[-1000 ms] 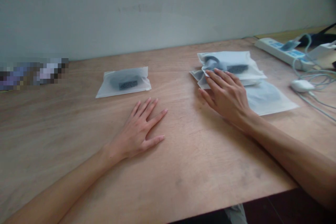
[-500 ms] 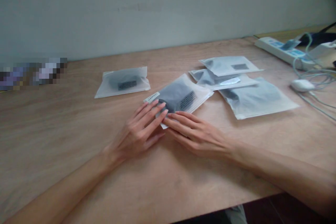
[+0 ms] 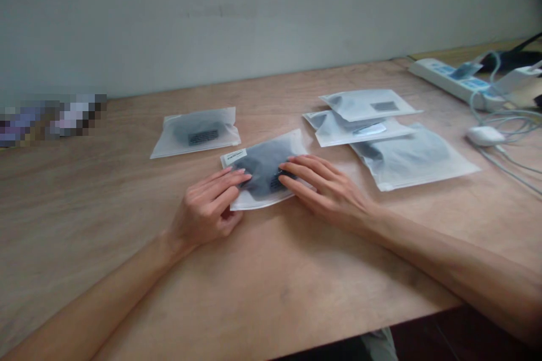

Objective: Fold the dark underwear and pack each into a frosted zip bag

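A frosted plastic bag with a dark item inside [image 3: 261, 164] lies flat on the wooden table [image 3: 271, 271] in front of me. My left hand [image 3: 207, 206] rests its fingertips on the bag's near left part, fingers partly curled. My right hand [image 3: 324, 189] lies flat on the bag's right half, covering its printed label. A similar filled bag [image 3: 195, 132] lies alone at the back left. To the right, a stack of bags [image 3: 359, 124] overlaps a larger bag [image 3: 412, 158].
A white power strip [image 3: 449, 79] lies at the back right with pale cables [image 3: 508, 124] and a small white plug-like part [image 3: 483, 135]. A blurred patch [image 3: 51, 118] sits at the left by the wall. The table's front edge runs below my arms.
My right hand took a bag from the right stack and drew it to the table's middle. Both hands now press on it, and it has turned to lie more level.
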{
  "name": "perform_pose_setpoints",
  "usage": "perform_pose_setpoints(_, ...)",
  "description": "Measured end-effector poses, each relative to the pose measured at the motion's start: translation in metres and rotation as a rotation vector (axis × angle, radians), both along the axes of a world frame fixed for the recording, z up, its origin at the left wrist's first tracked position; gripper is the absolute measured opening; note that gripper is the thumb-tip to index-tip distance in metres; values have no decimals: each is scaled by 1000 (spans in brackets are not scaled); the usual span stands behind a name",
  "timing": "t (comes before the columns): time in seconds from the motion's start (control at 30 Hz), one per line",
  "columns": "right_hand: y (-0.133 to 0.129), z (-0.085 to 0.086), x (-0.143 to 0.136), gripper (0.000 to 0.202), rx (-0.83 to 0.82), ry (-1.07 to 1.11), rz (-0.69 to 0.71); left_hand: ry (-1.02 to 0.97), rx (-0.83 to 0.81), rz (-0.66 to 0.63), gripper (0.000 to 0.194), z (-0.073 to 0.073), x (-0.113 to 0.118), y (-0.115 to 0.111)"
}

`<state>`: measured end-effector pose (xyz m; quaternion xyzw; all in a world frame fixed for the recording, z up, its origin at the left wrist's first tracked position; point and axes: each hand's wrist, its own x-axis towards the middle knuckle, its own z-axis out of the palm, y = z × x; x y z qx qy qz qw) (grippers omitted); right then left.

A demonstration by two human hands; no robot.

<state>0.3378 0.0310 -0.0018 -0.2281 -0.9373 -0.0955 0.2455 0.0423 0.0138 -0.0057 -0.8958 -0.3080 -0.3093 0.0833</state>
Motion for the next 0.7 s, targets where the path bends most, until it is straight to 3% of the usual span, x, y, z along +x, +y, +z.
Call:
perform_pose_setpoints(0.1, 4, -1, 5, 38, -22, 5, -56, 22, -20, 36, 11, 2, -1, 0)
perform_pose_setpoints(0.33, 4, -1, 1, 40, -24, -45, -24, 98, 51, 57, 7, 6, 4, -6)
perform_pose_setpoints(0.43, 4, -3, -2, 42, -47, -54, 15, 174, 136, 4, 26, 6, 9, -11)
perform_pose_setpoints(0.53, 4, -4, -1, 43, -65, -44, 42, 204, 157, -38, 31, 4, 9, -12)
perform_pose_setpoints(0.7, 5, -5, 4, 24, -44, 148, 11, 150, 125, 71, 22, 2, 6, -6)
